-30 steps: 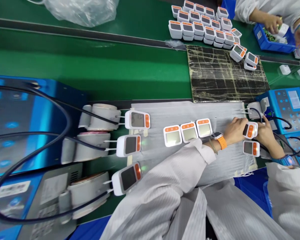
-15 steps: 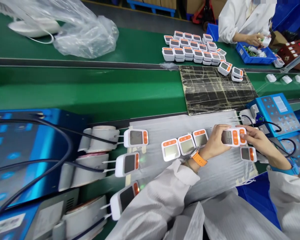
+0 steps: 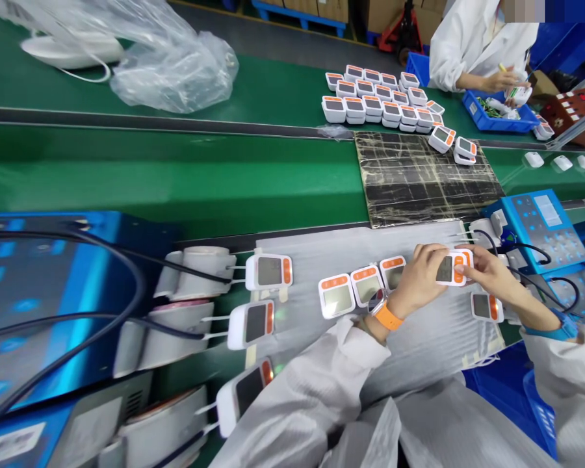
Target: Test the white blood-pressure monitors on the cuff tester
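Observation:
My left hand [image 3: 416,276] is closed on the left side of a white blood pressure monitor [image 3: 445,270] with orange buttons and a grey screen. A second monitor is pressed close behind it, mostly covered. My right hand [image 3: 490,276] grips this pair from the right, its thumb over the orange buttons. Three more monitors lie in a row left of my left wrist: one at the left [image 3: 336,296], a middle one [image 3: 367,284], and a third [image 3: 392,270] partly hidden by my hand. Below my right hand lies another monitor [image 3: 486,307].
At left, three monitors, one at the top [image 3: 269,272], have tubes running to white cylinders [image 3: 205,270] beside blue testers [image 3: 53,286]. Another blue tester [image 3: 541,218] stands right. Stacked monitors [image 3: 370,107] sit across the green conveyor [image 3: 199,182]. A co-worker handles parts over a blue bin [image 3: 502,120].
The two monitors in my hands have come closer together, one now overlapping the other. My right hand has shifted left, its thumb now over the front monitor's buttons.

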Demonstrator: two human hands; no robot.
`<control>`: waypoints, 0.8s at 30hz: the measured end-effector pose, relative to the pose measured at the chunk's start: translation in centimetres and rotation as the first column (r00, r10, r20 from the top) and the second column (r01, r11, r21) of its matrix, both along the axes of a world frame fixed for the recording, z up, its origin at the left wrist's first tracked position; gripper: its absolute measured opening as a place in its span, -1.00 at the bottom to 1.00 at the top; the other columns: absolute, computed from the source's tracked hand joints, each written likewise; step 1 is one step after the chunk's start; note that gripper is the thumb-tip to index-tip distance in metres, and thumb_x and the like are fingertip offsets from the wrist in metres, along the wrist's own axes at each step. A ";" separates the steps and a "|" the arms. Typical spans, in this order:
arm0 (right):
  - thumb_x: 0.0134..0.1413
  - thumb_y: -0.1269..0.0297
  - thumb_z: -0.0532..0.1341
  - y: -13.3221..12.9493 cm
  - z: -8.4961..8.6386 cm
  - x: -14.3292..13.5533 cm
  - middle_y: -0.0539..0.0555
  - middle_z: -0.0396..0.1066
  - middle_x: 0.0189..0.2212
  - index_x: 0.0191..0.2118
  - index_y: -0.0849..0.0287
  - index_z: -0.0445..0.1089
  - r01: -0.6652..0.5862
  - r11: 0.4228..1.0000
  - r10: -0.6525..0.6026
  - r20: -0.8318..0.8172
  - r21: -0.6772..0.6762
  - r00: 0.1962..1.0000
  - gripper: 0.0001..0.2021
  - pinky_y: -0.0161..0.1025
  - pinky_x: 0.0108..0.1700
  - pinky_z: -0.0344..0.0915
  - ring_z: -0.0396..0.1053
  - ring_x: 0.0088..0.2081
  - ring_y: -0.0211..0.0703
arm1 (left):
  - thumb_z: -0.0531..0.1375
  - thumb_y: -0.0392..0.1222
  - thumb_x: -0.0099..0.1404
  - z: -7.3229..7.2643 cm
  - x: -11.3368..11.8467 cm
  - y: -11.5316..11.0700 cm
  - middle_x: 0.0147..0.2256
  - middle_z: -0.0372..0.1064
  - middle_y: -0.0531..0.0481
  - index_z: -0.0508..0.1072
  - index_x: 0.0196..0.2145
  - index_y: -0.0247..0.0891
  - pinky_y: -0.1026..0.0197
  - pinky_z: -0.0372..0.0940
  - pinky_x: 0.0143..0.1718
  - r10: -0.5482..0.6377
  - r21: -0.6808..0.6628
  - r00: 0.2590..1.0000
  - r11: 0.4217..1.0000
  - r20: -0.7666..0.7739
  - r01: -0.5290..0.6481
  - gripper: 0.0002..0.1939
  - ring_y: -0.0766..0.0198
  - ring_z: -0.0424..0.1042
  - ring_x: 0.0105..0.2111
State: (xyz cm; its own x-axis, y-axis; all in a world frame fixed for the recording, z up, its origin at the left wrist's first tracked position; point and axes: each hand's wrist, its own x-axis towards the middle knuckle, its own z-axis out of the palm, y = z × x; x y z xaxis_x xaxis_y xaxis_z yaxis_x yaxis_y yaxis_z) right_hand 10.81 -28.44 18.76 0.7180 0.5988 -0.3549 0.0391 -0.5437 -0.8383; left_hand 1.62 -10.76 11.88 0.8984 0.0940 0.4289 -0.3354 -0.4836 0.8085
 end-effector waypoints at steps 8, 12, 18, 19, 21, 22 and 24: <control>0.00 0.29 0.38 3.1 0.5 1.1 0.28 0.22 0.22 0.31 0.05 0.14 -0.388 0.864 0.504 0.558 -0.322 0.659 -0.26 0.25 0.24 0.28 0.26 0.25 0.29 | 0.31 -0.45 0.12 0.0 0.3 0.9 0.11 0.24 -0.21 0.13 0.16 -0.17 -0.25 0.34 0.18 0.016 0.021 1.000 1.000 -0.002 -0.016 -0.28 -0.12 0.29 0.17; 0.02 0.45 0.22 5.4 -0.3 1.3 0.30 0.41 -0.05 0.08 0.18 0.29 -0.376 0.812 0.583 0.599 -0.446 0.549 -0.56 0.18 0.02 0.43 0.45 -0.02 0.25 | 0.17 -0.58 0.13 -0.3 0.0 1.2 0.30 -0.04 -0.34 -0.03 0.23 -0.15 -0.27 0.34 0.20 0.075 0.068 0.997 0.995 -0.016 -0.074 -0.20 -0.17 0.15 0.33; -0.20 0.31 0.42 8.2 -1.6 9.6 0.09 0.46 -0.23 -0.01 0.15 0.29 -0.360 0.875 0.474 0.425 -0.322 0.771 -0.45 -0.09 -0.16 0.45 0.46 -0.26 -0.01 | 0.32 -0.43 0.18 1.5 -0.4 3.5 0.45 -0.53 -0.41 -0.15 0.32 -0.09 -0.30 0.39 0.15 0.267 0.025 0.962 0.964 -0.055 -0.266 -0.06 -0.28 -0.08 0.42; -0.24 0.28 0.44 8.9 -1.9 12.3 0.06 0.46 -0.25 -0.01 0.15 0.29 -0.268 0.920 0.373 0.428 -0.286 0.823 -0.41 -0.09 -0.15 0.45 0.45 -0.25 -0.03 | 0.34 -0.39 0.19 1.9 -0.4 4.0 0.46 -0.52 -0.39 -0.15 0.32 -0.08 -0.33 0.37 0.17 0.307 0.012 0.951 0.952 -0.050 -0.306 -0.05 -0.28 -0.15 0.44; -0.27 0.22 0.46 10.4 -2.8 17.7 0.05 0.45 -0.27 -0.01 0.19 0.28 -0.032 0.972 0.137 0.454 -0.232 0.880 -0.37 -0.07 -0.18 0.45 0.44 -0.27 -0.04 | 0.34 -0.36 0.22 2.5 -0.5 4.8 0.46 -0.45 -0.36 -0.13 0.32 -0.08 -0.37 0.31 0.21 0.363 -0.012 0.931 0.931 -0.035 -0.364 -0.09 -0.24 -0.21 0.45; -0.25 0.20 0.45 11.3 -3.1 20.2 0.08 0.45 -0.26 -0.01 0.22 0.28 0.049 0.976 0.057 0.468 -0.211 0.882 -0.38 -0.06 -0.20 0.46 0.44 -0.26 -0.03 | 0.32 -0.36 0.24 2.6 -0.5 5.2 0.45 -0.42 -0.36 -0.12 0.32 -0.08 -0.37 0.28 0.24 0.382 -0.024 0.923 0.923 -0.031 -0.383 -0.11 -0.23 -0.21 0.45; -0.20 0.20 0.43 13.2 -3.8 24.4 0.18 0.46 -0.21 -0.02 0.29 0.30 0.116 0.964 0.042 0.563 -0.241 0.825 -0.41 -0.03 -0.15 0.45 0.44 -0.21 0.02 | 0.29 -0.38 0.26 2.7 -0.5 5.6 0.44 -0.36 -0.36 -0.09 0.31 -0.10 -0.36 0.25 0.27 0.404 -0.043 0.914 0.913 -0.033 -0.405 -0.17 -0.21 -0.17 0.45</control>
